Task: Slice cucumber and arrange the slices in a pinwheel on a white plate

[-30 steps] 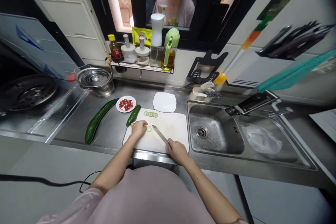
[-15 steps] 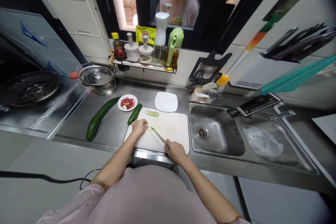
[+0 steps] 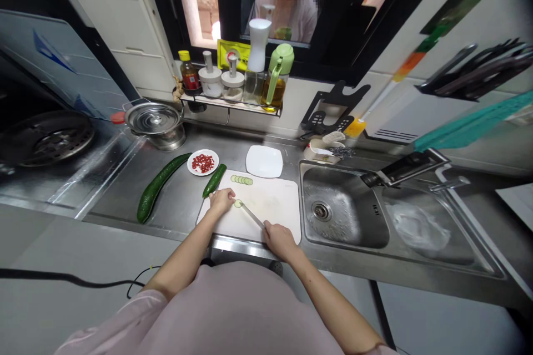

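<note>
Because the right hand (image 3: 283, 240) has its grip closed around the handle of the knife (image 3: 254, 217), I see the blade reaching across the board (image 3: 272, 208) with its tip at a lone slice (image 3: 238, 203), presumably for control. The left hand (image 3: 221, 201) rests at the board's left side, fingertips near that slice, perhaps to steady it; I cannot tell whether its grip pinches anything. The row of slices (image 3: 241, 180) lies at the far edge, seemingly out of the blade's way, and the short cucumber (image 3: 214, 181) sits by the left edge, within easy reach. The white plate (image 3: 264, 162) stands just beyond the board, on the bench (image 3: 183, 208). Fingers hide the knife's handle, the left palm is out of sight, and the slice's thickness is too small to judge.
</note>
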Action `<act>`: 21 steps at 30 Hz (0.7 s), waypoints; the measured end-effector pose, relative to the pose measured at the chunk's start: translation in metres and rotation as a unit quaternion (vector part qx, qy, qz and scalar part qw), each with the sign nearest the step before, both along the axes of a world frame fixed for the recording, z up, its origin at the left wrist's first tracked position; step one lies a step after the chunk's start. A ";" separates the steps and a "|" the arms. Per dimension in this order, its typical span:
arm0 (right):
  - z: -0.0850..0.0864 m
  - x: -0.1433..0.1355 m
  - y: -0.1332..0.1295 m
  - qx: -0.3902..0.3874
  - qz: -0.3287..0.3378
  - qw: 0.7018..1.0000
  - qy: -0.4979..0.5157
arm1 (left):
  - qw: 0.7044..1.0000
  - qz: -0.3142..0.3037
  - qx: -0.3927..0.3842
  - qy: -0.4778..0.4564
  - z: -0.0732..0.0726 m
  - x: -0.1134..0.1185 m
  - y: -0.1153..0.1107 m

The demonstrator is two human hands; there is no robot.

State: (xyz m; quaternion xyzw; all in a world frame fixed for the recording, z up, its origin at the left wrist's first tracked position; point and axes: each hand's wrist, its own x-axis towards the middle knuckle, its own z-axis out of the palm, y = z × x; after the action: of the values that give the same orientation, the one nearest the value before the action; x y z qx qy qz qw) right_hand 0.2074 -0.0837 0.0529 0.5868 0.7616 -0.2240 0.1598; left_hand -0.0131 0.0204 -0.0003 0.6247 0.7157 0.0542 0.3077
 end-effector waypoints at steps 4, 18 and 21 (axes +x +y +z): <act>-0.001 0.000 0.000 0.002 0.003 1.000 0.002 | 1.000 0.003 -0.003 -0.002 0.000 0.000 0.000; 0.005 -0.005 0.007 -0.030 0.012 0.999 -0.012 | 1.000 0.005 -0.006 -0.002 -0.001 -0.001 0.001; 0.005 -0.006 0.008 -0.036 0.012 0.999 -0.015 | 1.000 0.003 -0.011 0.000 -0.001 -0.001 0.002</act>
State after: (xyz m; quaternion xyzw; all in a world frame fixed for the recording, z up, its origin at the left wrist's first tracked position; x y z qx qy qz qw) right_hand 0.2013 -0.0761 0.0580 0.5748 0.7575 -0.2402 0.1952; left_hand -0.0140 0.0223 -0.0012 0.6192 0.7181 0.0470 0.3142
